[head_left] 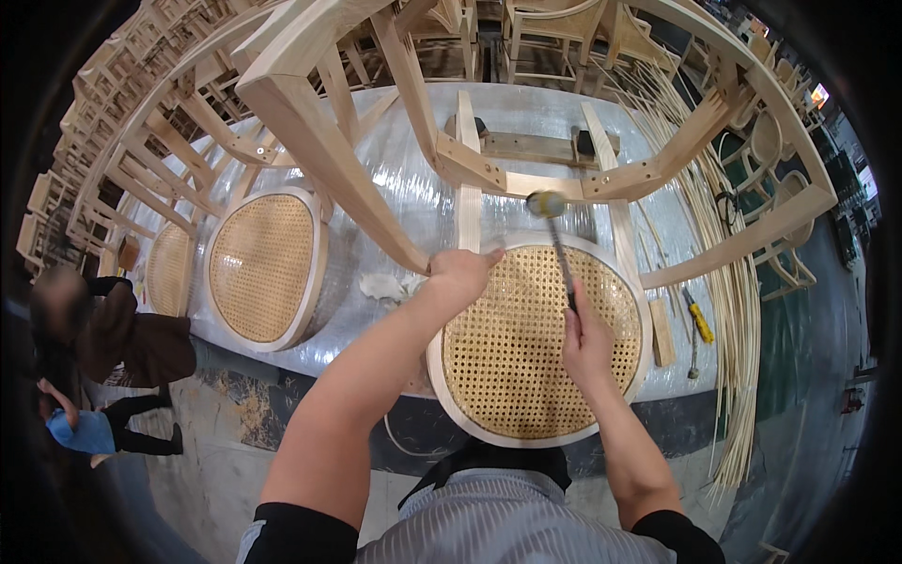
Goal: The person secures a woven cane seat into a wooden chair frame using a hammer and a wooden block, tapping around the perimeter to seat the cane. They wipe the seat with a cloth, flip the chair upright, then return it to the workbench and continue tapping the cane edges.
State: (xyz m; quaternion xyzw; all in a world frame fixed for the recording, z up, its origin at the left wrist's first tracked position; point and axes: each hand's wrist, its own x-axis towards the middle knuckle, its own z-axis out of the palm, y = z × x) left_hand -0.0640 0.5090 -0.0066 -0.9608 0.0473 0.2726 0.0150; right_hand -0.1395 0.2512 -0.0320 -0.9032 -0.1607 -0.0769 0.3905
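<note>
The left hand (460, 273) sits just left of centre, its fingers curled over the top left rim of a round cane seat (536, 348) where a leg of the upturned wooden chair frame (376, 141) comes down to meet it. The right hand (587, 343) lies over the woven cane at about three o'clock from the left hand, fingers wrapped tight round the dark handle of a mallet (548, 207), whose pale head is raised toward twelve o'clock, close against the frame's front rail. The seat rests on a table (404, 216) wrapped in clear plastic film, with its near rim hanging over the table's edge toward six o'clock.

At nine o'clock from the seat, two more cane seats (263, 268) lean on the table. A crumpled white rag (385, 287) lies just left of the left hand. At three o'clock, a yellow-handled tool (697, 324) and a small wooden block (662, 334) lie on the film, beside a long bundle of rattan strips (728, 282). Unfinished chair frames (113, 122) are stacked from ten to one o'clock. A crouching person (103, 348) is at eight o'clock.
</note>
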